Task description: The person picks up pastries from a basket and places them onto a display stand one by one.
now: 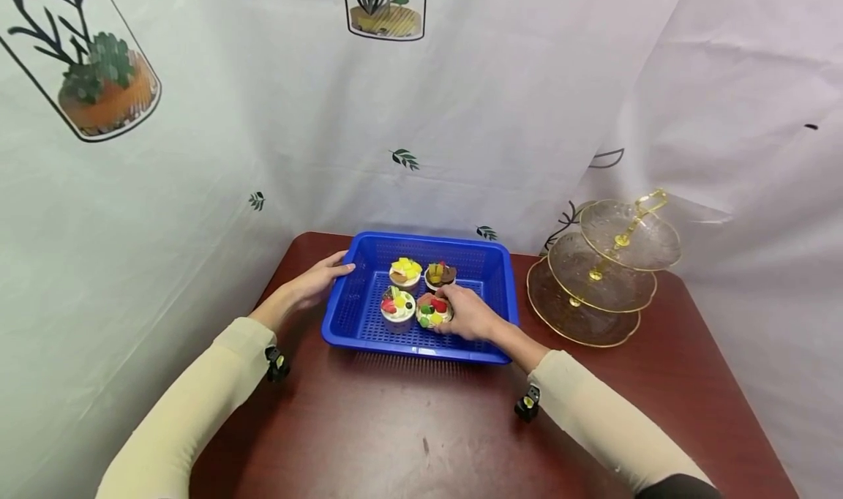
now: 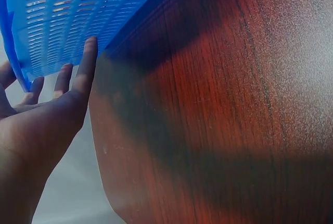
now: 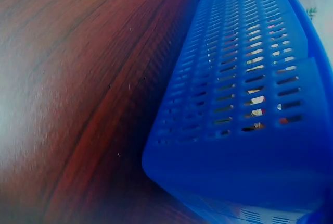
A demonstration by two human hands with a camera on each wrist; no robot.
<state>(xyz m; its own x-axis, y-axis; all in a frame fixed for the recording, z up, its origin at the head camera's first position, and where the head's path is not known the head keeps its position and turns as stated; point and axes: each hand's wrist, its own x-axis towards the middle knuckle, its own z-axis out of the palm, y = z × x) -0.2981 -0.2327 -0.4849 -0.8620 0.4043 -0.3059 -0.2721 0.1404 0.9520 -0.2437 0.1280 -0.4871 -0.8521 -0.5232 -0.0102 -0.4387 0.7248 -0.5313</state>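
A blue perforated plastic basket (image 1: 421, 350) stands on the table with several fruit-topped cupcakes inside. My left hand (image 1: 315, 282) is at its left side, thumb over the rim and fingers spread along the outer wall (image 2: 62, 26). My right hand (image 1: 469, 313) reaches over the front right and grips a cupcake with red, green and yellow topping (image 1: 432, 311). Beside that one sits a white-cream cupcake (image 1: 398, 309). Behind them are a yellow-fruit cupcake (image 1: 405, 272) and a chocolate-topped cupcake (image 1: 440, 275). The basket's wall (image 3: 234, 88) hides my right hand in the right wrist view.
To the right of the basket stands a three-tier clear cake stand (image 1: 602, 272) with gold rims and a gold handle. The dark red wooden table (image 1: 395, 426) meets a white printed curtain (image 1: 421, 118) at the back and sides.
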